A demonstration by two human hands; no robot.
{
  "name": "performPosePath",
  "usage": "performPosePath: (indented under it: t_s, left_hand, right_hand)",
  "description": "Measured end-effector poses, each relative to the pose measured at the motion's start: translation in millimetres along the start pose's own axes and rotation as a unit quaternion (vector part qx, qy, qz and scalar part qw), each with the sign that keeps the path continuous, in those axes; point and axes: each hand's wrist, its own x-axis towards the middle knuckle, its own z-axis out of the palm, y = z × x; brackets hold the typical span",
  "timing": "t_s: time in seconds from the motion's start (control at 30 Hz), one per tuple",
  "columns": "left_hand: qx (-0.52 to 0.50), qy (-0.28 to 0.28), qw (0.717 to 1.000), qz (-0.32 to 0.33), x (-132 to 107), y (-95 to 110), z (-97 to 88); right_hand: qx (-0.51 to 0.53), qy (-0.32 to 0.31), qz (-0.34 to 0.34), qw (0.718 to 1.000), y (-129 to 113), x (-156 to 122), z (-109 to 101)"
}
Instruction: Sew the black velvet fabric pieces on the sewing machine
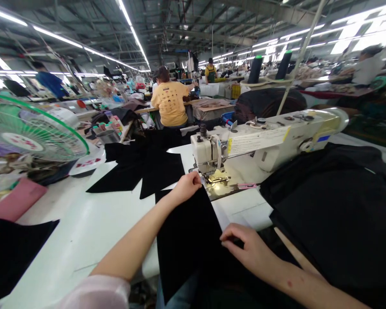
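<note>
A black fabric piece (188, 231) hangs over the front edge of the white sewing table (116, 227). Close to the needle area of the sewing machine (209, 154), my left hand (189, 184) is closed on the fabric's upper edge. My right hand (244, 242) pinches the same piece along its right edge, lower down and nearer to me. The machine's lamp lights the needle plate (218, 180). A small pink tool (247, 186) lies on the machine bed to the right of the needle.
Black cut pieces (144, 167) lie behind my left arm, with another (16, 253) at the left. A black fabric heap (337, 214) covers the right side. A green-rimmed fan (35, 128) stands at left. A person in a yellow shirt (172, 103) sits ahead.
</note>
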Motion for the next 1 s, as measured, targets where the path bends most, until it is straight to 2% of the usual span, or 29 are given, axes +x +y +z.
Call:
performPosePath:
  t_s: [0.1,0.17,0.23,0.4,0.57,0.83,0.93,1.0]
  left_hand:
    - [-0.010,0.027,0.999,-0.013,-4,-20,27.8]
    - [-0.014,0.035,0.999,-0.016,-7,-24,31.6]
    - [-0.013,0.032,0.999,-0.017,-5,-26,30.2]
    - [-0.001,0.027,0.999,-0.031,16,-30,30.6]
    - [0.016,0.024,0.999,-0.041,31,-35,35.8]
    - [0.069,0.047,0.994,-0.076,34,-35,39.5]
    - [0.102,0.052,0.990,-0.079,32,-26,37.1]
    - [0.131,0.073,0.985,-0.078,22,-13,35.3]
  right_hand:
    - [-0.085,-0.023,-0.102,0.991,17,-4,-6]
    - [-0.141,-0.037,-0.171,0.974,20,-5,-12]
    - [-0.193,-0.047,-0.206,0.958,18,-4,-18]
    - [-0.285,-0.019,-0.217,0.933,15,4,-19]
    - [-0.259,0.016,-0.221,0.940,19,10,-15]
    - [-0.250,0.031,-0.225,0.941,25,10,-10]
    - [-0.250,0.030,-0.231,0.940,26,9,-11]
    - [-0.256,0.022,-0.243,0.935,25,7,-14]
